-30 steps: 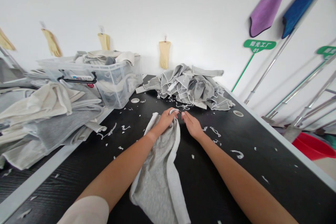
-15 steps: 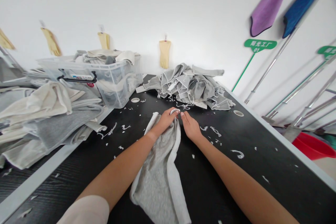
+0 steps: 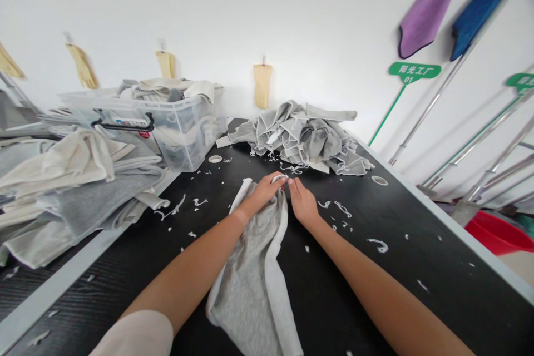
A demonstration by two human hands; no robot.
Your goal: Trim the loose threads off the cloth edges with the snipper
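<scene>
Our left hand [image 3: 266,191] pinches the long grey, white-edged cloth [image 3: 250,275]; our right hand [image 3: 303,204] curls beside it, its grip too small to tell.

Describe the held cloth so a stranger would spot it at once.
Find the black table, then the left hand near its middle. From that hand a gray cloth with white edges stretches toward the camera. Unlike the heaped cloths, it lies singly and is held.
</scene>
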